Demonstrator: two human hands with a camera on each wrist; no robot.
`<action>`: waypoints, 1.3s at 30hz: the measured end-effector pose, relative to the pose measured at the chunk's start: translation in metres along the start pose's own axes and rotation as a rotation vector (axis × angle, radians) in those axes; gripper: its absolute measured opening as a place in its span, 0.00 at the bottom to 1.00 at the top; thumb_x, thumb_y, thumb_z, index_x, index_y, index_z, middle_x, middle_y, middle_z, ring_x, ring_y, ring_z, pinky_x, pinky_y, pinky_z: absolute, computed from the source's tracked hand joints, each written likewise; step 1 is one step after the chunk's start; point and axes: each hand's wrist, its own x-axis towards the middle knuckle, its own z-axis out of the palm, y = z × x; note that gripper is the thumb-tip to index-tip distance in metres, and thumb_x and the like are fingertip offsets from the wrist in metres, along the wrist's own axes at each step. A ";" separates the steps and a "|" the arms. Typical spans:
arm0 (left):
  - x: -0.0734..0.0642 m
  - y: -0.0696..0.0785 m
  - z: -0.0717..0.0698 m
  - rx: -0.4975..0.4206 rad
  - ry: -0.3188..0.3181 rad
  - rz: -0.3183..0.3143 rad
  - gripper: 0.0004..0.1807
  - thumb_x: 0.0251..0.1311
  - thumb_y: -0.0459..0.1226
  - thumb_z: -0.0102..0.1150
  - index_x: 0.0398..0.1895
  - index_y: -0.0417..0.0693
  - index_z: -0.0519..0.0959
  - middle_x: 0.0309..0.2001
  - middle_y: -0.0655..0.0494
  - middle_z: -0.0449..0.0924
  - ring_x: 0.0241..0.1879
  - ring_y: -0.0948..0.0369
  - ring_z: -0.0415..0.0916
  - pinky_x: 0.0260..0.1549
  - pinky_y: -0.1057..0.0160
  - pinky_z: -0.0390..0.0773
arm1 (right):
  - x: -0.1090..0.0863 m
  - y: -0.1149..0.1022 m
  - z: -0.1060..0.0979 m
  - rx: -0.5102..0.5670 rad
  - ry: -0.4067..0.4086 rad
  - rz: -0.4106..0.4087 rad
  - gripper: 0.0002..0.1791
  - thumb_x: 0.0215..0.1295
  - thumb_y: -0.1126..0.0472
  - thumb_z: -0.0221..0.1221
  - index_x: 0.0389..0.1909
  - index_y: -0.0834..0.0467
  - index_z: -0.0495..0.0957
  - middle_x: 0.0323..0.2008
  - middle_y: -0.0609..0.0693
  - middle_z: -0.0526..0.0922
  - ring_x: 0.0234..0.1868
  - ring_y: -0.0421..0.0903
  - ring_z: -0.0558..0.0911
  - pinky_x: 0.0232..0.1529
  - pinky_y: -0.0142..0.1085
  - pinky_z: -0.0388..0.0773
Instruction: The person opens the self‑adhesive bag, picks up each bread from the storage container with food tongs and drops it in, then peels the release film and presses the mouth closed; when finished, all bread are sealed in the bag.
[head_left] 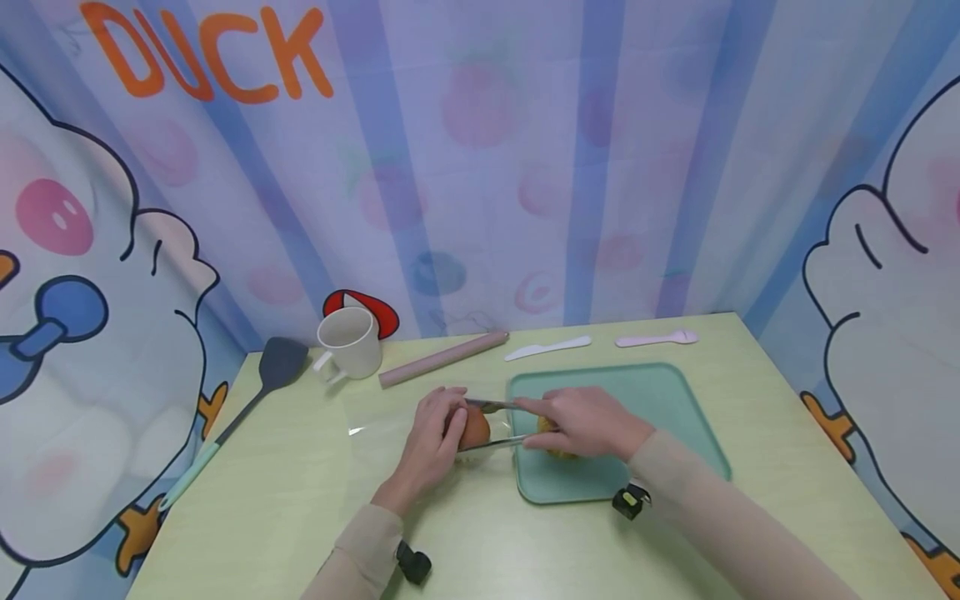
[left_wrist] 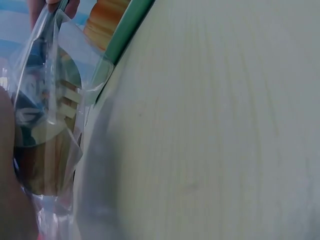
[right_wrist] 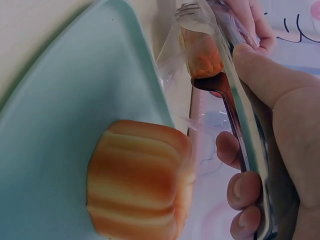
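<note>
My right hand (head_left: 588, 423) grips metal food tongs (right_wrist: 235, 100), one end forked and the other spoon-shaped. The tong ends stand on either side of a brown bread roll (head_left: 475, 427), inside a clear plastic bag (left_wrist: 50, 75). From the left, my left hand (head_left: 435, 433) holds the bag around that roll, thumb toward me. A second bread roll, golden and ridged (right_wrist: 140, 180), sits on the green tray (head_left: 660, 392), partly hidden under my right hand in the head view. The bagged roll is just left of the tray's edge.
Along the back of the table lie a pink rolling pin (head_left: 442, 360), a white plastic knife (head_left: 547, 347) and a pink spoon (head_left: 657, 338). A white mug (head_left: 349, 343) stands at back left, beside a dark spatula (head_left: 279, 367) with a mint handle.
</note>
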 end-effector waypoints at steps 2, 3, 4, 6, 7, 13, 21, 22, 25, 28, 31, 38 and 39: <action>0.001 0.000 0.000 0.002 -0.001 0.000 0.09 0.82 0.42 0.46 0.47 0.51 0.76 0.67 0.46 0.78 0.75 0.35 0.62 0.74 0.35 0.61 | 0.001 -0.001 0.000 0.003 0.000 -0.005 0.35 0.72 0.35 0.60 0.74 0.47 0.74 0.24 0.36 0.72 0.22 0.33 0.70 0.24 0.32 0.70; 0.001 0.001 0.000 0.003 -0.001 -0.002 0.09 0.82 0.42 0.46 0.47 0.51 0.76 0.67 0.47 0.78 0.75 0.36 0.62 0.73 0.35 0.61 | 0.002 -0.002 0.001 0.005 -0.002 -0.005 0.35 0.72 0.35 0.61 0.75 0.47 0.74 0.24 0.36 0.72 0.23 0.33 0.70 0.25 0.32 0.71; 0.000 0.001 0.000 0.004 0.000 0.000 0.09 0.82 0.42 0.47 0.47 0.51 0.76 0.67 0.47 0.78 0.75 0.36 0.62 0.73 0.34 0.62 | 0.003 -0.003 0.001 0.004 -0.003 -0.005 0.36 0.72 0.35 0.61 0.75 0.47 0.74 0.24 0.36 0.72 0.23 0.33 0.70 0.25 0.32 0.71; 0.000 0.002 0.000 0.008 0.007 0.010 0.08 0.82 0.41 0.47 0.48 0.51 0.76 0.67 0.47 0.79 0.74 0.35 0.63 0.72 0.34 0.62 | 0.005 -0.004 0.002 0.003 -0.008 -0.009 0.36 0.72 0.35 0.61 0.75 0.48 0.73 0.24 0.36 0.72 0.23 0.33 0.70 0.25 0.33 0.71; 0.000 0.002 0.000 0.011 0.011 0.017 0.08 0.81 0.41 0.47 0.48 0.50 0.77 0.67 0.46 0.79 0.74 0.35 0.63 0.72 0.34 0.63 | 0.005 -0.004 0.003 0.000 -0.009 -0.011 0.36 0.72 0.35 0.61 0.75 0.48 0.73 0.23 0.36 0.72 0.23 0.33 0.70 0.25 0.33 0.71; 0.000 0.005 -0.001 0.024 0.027 0.038 0.08 0.80 0.39 0.48 0.48 0.49 0.77 0.65 0.46 0.80 0.73 0.36 0.65 0.72 0.35 0.64 | 0.009 -0.004 0.006 -0.016 -0.015 -0.022 0.37 0.71 0.34 0.61 0.75 0.46 0.73 0.22 0.37 0.71 0.21 0.34 0.69 0.23 0.32 0.69; 0.005 0.009 -0.001 0.037 0.049 0.087 0.08 0.79 0.37 0.49 0.46 0.45 0.78 0.62 0.44 0.82 0.70 0.37 0.69 0.73 0.36 0.62 | 0.012 -0.005 0.010 -0.023 -0.023 -0.048 0.37 0.71 0.35 0.63 0.74 0.49 0.74 0.22 0.38 0.70 0.19 0.34 0.68 0.21 0.32 0.66; 0.005 0.009 -0.001 0.039 0.049 0.090 0.08 0.79 0.37 0.49 0.46 0.45 0.78 0.62 0.44 0.82 0.70 0.38 0.70 0.72 0.36 0.63 | 0.012 -0.005 0.011 -0.018 -0.030 -0.043 0.37 0.71 0.35 0.62 0.74 0.49 0.74 0.21 0.38 0.69 0.19 0.34 0.68 0.20 0.32 0.66; 0.005 0.010 -0.001 0.041 0.048 0.095 0.08 0.78 0.37 0.50 0.46 0.45 0.78 0.62 0.45 0.82 0.69 0.40 0.70 0.72 0.37 0.65 | 0.012 -0.006 0.011 0.006 -0.044 -0.025 0.37 0.71 0.36 0.62 0.75 0.49 0.74 0.21 0.39 0.69 0.18 0.35 0.67 0.20 0.32 0.65; 0.004 0.009 -0.001 0.049 0.042 0.090 0.07 0.78 0.37 0.50 0.47 0.47 0.78 0.63 0.45 0.82 0.68 0.42 0.71 0.70 0.38 0.68 | 0.012 -0.006 0.011 0.015 -0.048 -0.007 0.36 0.71 0.35 0.61 0.75 0.48 0.73 0.20 0.39 0.69 0.18 0.36 0.67 0.20 0.32 0.65; 0.004 0.008 0.000 0.059 0.038 0.096 0.06 0.78 0.37 0.50 0.47 0.48 0.77 0.62 0.45 0.82 0.67 0.43 0.72 0.69 0.39 0.68 | 0.013 -0.006 0.011 0.019 -0.044 0.002 0.36 0.72 0.34 0.60 0.75 0.47 0.74 0.20 0.38 0.70 0.19 0.35 0.68 0.21 0.32 0.66; 0.006 0.010 0.002 0.079 0.064 0.128 0.06 0.77 0.37 0.51 0.45 0.48 0.78 0.60 0.46 0.83 0.65 0.43 0.74 0.67 0.24 0.61 | 0.015 -0.009 0.012 0.010 -0.025 -0.012 0.37 0.72 0.32 0.59 0.74 0.48 0.75 0.20 0.37 0.70 0.20 0.34 0.69 0.22 0.32 0.68; 0.006 0.010 0.002 0.084 0.067 0.128 0.06 0.77 0.38 0.51 0.45 0.49 0.78 0.60 0.47 0.83 0.65 0.43 0.75 0.66 0.22 0.60 | 0.015 -0.009 0.013 0.002 -0.024 -0.012 0.37 0.72 0.32 0.59 0.74 0.48 0.75 0.20 0.37 0.70 0.20 0.34 0.69 0.22 0.32 0.68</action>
